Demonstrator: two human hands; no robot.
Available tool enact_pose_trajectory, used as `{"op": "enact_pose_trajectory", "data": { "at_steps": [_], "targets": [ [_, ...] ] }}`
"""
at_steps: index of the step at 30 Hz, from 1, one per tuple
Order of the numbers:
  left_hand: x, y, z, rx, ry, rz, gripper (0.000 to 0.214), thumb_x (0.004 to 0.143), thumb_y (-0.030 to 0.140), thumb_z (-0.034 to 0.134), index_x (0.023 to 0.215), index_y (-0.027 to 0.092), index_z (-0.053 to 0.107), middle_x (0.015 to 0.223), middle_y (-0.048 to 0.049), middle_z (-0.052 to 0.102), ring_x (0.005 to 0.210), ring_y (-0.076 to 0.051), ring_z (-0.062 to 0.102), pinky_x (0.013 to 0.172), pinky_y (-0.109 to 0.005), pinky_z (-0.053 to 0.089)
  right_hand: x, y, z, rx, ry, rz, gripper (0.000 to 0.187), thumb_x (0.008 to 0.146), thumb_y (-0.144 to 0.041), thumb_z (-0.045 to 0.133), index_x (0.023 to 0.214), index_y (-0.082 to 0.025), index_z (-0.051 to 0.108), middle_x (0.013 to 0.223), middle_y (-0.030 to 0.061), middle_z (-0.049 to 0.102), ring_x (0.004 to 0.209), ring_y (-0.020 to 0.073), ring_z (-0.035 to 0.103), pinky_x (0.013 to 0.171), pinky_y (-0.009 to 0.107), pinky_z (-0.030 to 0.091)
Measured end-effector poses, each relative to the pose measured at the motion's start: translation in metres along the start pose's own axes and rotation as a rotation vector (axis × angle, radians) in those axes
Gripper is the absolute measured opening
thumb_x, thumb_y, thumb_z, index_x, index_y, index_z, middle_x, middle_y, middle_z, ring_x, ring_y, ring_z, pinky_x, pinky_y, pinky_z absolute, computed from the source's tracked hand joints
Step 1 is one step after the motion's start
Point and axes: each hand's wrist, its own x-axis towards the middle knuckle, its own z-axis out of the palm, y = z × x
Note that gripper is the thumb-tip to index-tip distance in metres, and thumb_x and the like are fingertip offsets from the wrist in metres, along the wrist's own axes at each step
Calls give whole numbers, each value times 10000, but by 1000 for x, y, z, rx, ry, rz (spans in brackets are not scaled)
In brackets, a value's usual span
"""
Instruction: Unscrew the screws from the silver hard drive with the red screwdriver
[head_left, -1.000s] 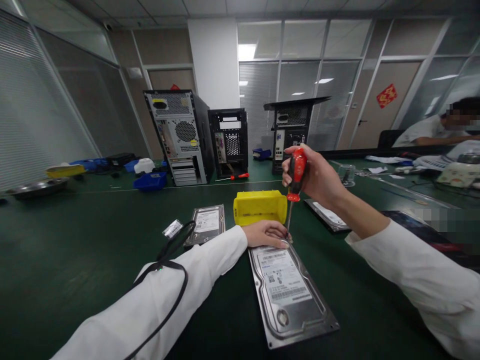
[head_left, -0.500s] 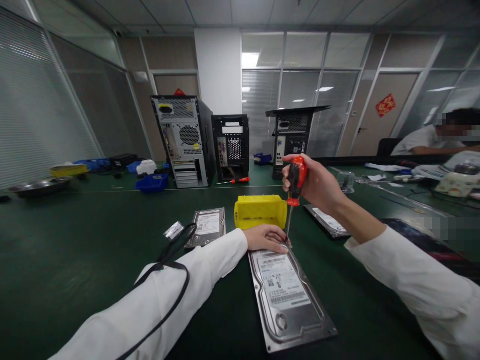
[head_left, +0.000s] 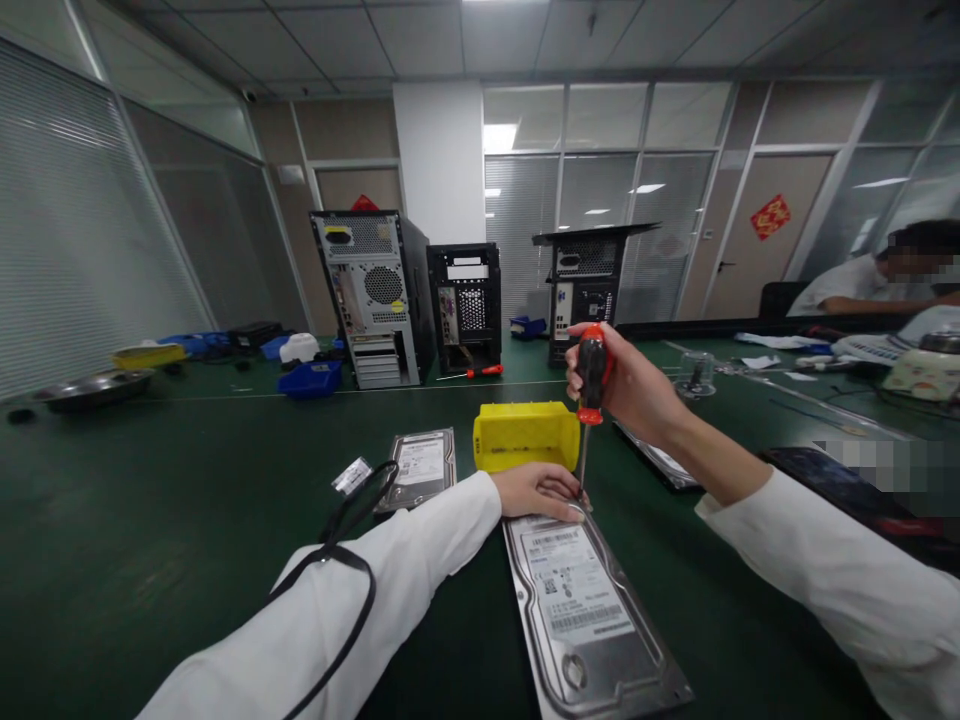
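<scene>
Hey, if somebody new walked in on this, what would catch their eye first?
Probably the red and black screwdriver, held upright in the right hand with its tip at the far end of a hard drive, where the left hand rests. Next, perhaps, the bright yellow bin just beyond the left hand, then the tall computer case at the back, left of center.

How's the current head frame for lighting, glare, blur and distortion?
Head view: dim table, bright light reflections in the glass partition; head view: side walls lean, looks like wide-angle distortion; head view: small print on the near hard drive's label too soft to read, screwdriver without obvious motion smear; head view: pixelated blocks at right.
</scene>
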Motion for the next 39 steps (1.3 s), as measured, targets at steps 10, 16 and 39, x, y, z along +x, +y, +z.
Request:
{"op": "enact_pose_trajectory", "data": {
  "at_steps": [10,16,39],
  "targets": [
    [1,-3,-1,-9,16,8,588,452,421,829,906,142,580,986,-71,637,955,-183,602,969,-386,386,0,0,-2,-22,10,-23,213,880,-344,493,961,-148,519,643,-48,471,451,31,402,435,170,386],
    [0,-2,-1,-1,-11,17,584,492,404,822,959,128,607,1056,-99,631,1018,-201,590,981,-377,384,0,-3,2,2,4,7,324,860,-465,453,905,-158,546,776,4,523,614,89,527,602,267,486],
    [4,-14,-6,-129,31,-13,494,731,480,655,1121,188,582,1013,-50,679,969,-190,605,896,-319,402,-1,3,-5,-71,-30,-82,245,895,-304,486,1048,-116,523,761,-7,547,542,43,493,485,177,445]
  ]
}}
